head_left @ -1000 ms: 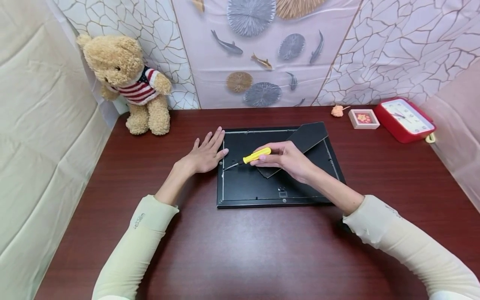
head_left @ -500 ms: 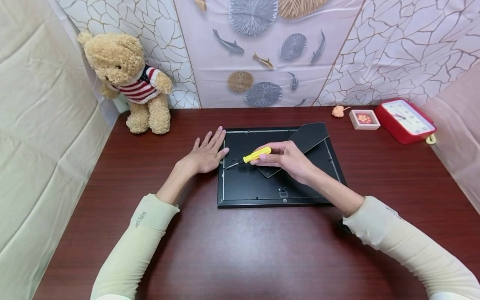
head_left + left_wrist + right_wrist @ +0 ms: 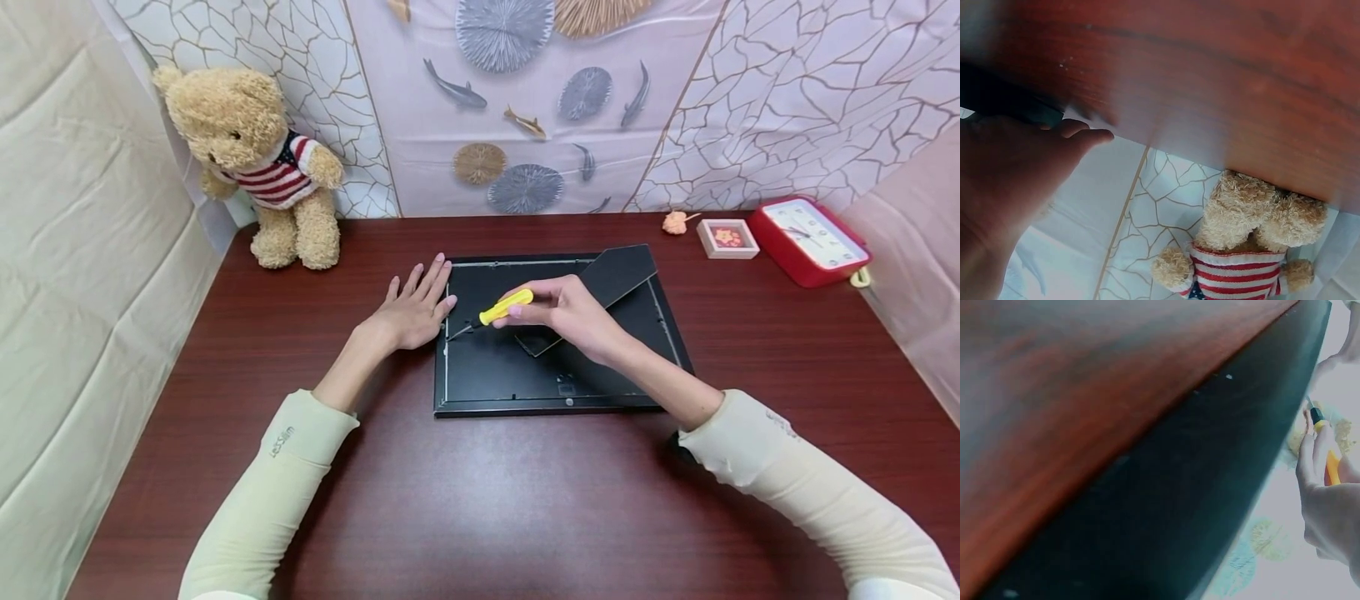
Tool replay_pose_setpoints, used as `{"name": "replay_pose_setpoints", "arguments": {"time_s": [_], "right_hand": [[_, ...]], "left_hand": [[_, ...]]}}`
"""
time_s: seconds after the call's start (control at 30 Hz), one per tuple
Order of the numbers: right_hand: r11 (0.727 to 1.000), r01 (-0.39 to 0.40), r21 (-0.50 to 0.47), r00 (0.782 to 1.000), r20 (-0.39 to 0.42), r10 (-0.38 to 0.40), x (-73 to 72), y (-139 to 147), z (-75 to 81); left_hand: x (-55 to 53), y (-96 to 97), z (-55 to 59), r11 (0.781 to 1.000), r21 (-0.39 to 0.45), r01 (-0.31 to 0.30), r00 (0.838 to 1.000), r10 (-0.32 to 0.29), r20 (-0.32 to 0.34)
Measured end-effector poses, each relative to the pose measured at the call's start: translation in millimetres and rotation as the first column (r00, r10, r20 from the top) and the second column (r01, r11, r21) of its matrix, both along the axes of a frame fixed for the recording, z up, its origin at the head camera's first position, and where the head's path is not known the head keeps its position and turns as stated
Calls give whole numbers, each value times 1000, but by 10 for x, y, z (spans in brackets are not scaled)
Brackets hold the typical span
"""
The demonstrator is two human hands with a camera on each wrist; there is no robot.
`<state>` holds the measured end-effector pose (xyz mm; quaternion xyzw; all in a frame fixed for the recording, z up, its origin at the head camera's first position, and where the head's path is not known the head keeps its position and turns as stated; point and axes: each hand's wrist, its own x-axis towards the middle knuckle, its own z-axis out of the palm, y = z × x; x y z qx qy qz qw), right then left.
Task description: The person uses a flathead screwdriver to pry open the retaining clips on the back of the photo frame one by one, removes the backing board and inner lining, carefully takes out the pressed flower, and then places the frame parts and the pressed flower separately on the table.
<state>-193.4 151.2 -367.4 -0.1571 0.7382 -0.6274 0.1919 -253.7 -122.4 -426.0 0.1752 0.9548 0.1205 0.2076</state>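
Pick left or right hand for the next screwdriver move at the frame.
Right, I'd judge: the right hand grips the yellow screwdriver, its tip at the inner edge of the black frame. The left hand holds no tool; it rests at the frame's side.

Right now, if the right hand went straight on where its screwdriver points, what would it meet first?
Probably the frame: the screwdriver in the right hand slants down toward the frame's left edge. Whether they touch is unclear.

Two hands (image 3: 411, 318) (image 3: 579, 317); one screwdriver (image 3: 504, 308), frame (image 3: 480, 371), bear (image 3: 266, 171), clock (image 3: 813, 237), box (image 3: 731, 253); apparently one trinket (image 3: 675, 222).
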Motion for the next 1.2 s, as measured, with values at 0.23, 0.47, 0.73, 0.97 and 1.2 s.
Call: {"name": "replay_pose_setpoints", "arguments": {"time_s": [0.23,0.47,0.73,0.97,1.2], "right_hand": [[993,-9,117,990,-140,25,12,-86,112],[988,6,152,983,-181,22,-13,-137,148],[978,0,209,972,-231,49,-47,-213,201],[962,-15,271,958,-270,91,-81,-279,271],[950,-27,310,947,-298,124,-94,-333,298]], "left_hand": [[73,25,106,1000,-3,8,1000,-8,-17],[31,21,60,1000,-7,3,1000,-3,-12],[-5,7,-21,1000,-3,1,1000,-1,-20],[13,-4,-23,1000,18,-1,1000,1,-27],[44,-10,-9,1000,22,-8,999,9,-51]]}}
